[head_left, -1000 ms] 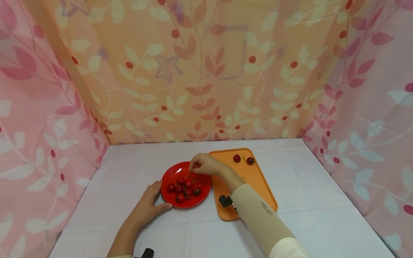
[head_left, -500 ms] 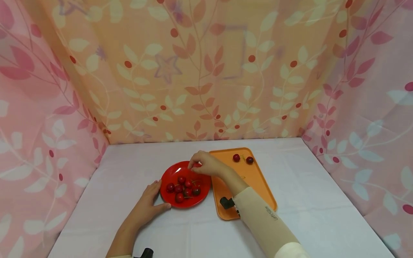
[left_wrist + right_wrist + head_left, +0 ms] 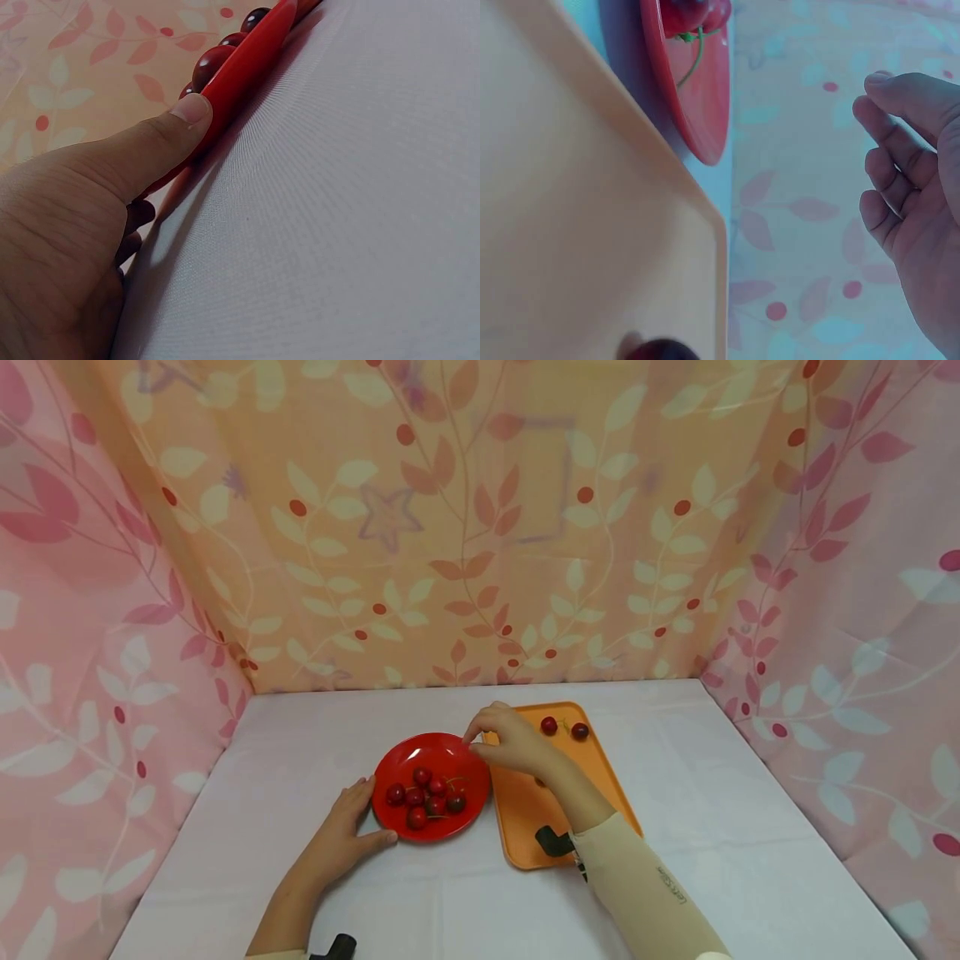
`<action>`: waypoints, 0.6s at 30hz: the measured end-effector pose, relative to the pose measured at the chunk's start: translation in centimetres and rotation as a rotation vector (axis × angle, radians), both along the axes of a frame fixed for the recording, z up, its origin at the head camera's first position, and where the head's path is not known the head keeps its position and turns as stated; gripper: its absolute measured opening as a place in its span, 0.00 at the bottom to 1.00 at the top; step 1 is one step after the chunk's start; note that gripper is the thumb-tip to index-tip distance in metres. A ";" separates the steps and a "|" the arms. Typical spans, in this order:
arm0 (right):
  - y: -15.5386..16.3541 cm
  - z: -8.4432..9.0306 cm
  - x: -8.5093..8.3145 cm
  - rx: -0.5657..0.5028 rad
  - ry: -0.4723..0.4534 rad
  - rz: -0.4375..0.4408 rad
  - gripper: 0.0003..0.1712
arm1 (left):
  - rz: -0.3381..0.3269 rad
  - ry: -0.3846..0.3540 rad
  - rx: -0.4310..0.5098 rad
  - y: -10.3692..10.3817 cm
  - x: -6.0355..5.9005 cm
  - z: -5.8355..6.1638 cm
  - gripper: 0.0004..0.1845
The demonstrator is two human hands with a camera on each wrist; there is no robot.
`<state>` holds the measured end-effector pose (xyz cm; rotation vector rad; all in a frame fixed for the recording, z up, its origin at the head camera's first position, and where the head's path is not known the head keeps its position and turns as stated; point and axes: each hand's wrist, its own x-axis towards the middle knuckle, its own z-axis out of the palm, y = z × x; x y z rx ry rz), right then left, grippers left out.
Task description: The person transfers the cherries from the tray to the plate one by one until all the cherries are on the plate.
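A red plate with several dark red cherries on it stands at the middle of the table. My left hand rests against its left rim, the straight thumb lying on the edge in the left wrist view, fingers farther round the side. My right hand hovers over the upper left edge of an orange tray, close to the plate's right rim. In the right wrist view its fingers are loosely bent, thumb near the index fingertip, with nothing between them.
Two cherries lie at the tray's far end. Another cherry shows partly beside my right forearm, which covers part of the tray. A white cloth covers the table. Patterned curtains stand behind and at both sides.
My right hand has let go of a cherry's stem over the plate and moved right, to the tray's edge. That cherry stays on the plate. My left hand has kept its place.
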<state>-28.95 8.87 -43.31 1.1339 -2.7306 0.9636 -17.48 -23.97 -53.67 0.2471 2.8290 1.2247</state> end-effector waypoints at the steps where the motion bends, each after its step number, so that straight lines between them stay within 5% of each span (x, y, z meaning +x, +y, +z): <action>1: 0.3 0.1 0.2 -0.006 0.007 -0.006 0.04 | 0.000 0.000 0.000 0.0 0.0 0.0 0.60; 18: 5.8 -0.2 3.7 -0.098 0.052 -0.153 0.05 | 0.005 -0.020 -0.013 0.2 0.0 0.0 0.60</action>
